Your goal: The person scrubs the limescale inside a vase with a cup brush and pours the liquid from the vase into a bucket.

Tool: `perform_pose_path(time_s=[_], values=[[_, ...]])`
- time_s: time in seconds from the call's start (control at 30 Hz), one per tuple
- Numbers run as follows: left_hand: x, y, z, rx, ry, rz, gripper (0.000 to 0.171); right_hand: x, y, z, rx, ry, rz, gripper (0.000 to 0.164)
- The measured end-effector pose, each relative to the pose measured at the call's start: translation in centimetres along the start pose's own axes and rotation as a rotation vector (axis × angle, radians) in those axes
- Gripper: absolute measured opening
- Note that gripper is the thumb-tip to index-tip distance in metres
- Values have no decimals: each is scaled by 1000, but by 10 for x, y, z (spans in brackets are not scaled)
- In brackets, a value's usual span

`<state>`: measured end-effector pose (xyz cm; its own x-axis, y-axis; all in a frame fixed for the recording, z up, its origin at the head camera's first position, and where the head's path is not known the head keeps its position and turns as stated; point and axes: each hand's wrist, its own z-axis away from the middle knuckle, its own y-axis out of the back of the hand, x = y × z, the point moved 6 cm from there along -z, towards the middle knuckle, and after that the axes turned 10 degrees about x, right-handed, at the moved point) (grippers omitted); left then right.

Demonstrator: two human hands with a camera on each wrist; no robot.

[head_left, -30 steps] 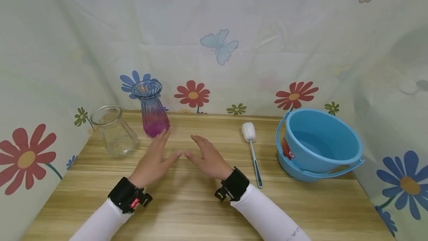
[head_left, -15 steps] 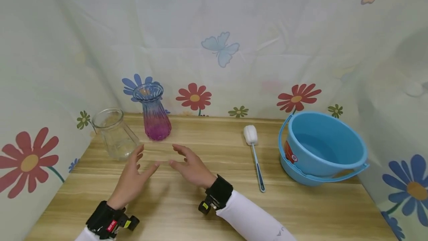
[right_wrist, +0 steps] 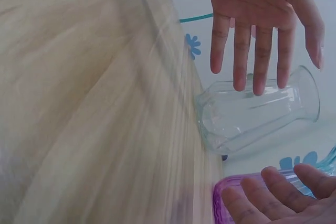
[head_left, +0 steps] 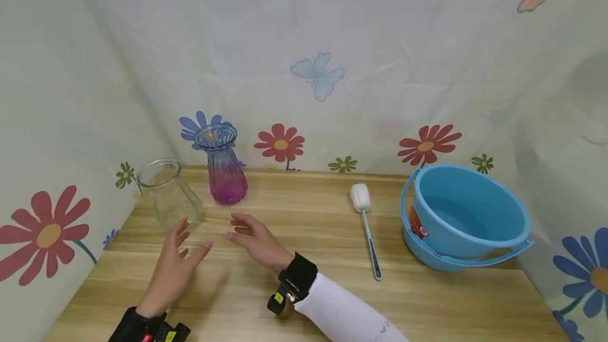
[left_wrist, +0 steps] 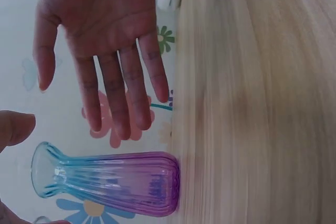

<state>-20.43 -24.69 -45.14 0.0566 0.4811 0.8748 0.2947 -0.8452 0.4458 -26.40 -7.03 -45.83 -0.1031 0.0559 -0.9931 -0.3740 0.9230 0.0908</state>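
Note:
On the left side of the table stands a clear glass vase (head_left: 176, 202). Behind it and a little to the right is a blue-to-purple ribbed glass vase (head_left: 228, 173), upright near the back edge. My left hand (head_left: 172, 271) hovers in front of the clear vase, its fingertips overlapping the vase's base in the head view, with fingers loosely spread and nothing held. To its right my right hand (head_left: 261, 244) is in the air, palm turned inward, also holding nothing. In the left wrist view the purple vase (left_wrist: 121, 182) lies beyond both hands; in the right wrist view the clear vase (right_wrist: 252, 111) shows behind the left fingers.
A sponge brush (head_left: 361, 198) with a white head and blue handle lies right of centre. At the far right stands a blue bucket (head_left: 467, 244) with its handle lowered. A flower-printed curtain (head_left: 304, 30) encloses the wooden table (head_left: 304, 300) at the back and sides.
Both hands have moved left and toward the table's front, coming away from the purple vase toward the clear one. The vases, brush and bucket stay in place; the head view has shifted slightly.

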Motion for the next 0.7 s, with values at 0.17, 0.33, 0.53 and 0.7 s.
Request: perform_pose_path(time_s=[0.17,0.33,0.53,0.7], values=[[-3,13,0,65,23,25,94,1,-10,0,-6,-24,-18,52],[-6,28,-1,158,60,49,94,-2,-22,-5,-22,-32,-36,53],[-10,36,-9,212,99,66,97,-5,-37,-14,-39,-47,-58,55],[-21,40,-23,221,130,75,101,-4,-47,-27,-49,-71,-25,59]])
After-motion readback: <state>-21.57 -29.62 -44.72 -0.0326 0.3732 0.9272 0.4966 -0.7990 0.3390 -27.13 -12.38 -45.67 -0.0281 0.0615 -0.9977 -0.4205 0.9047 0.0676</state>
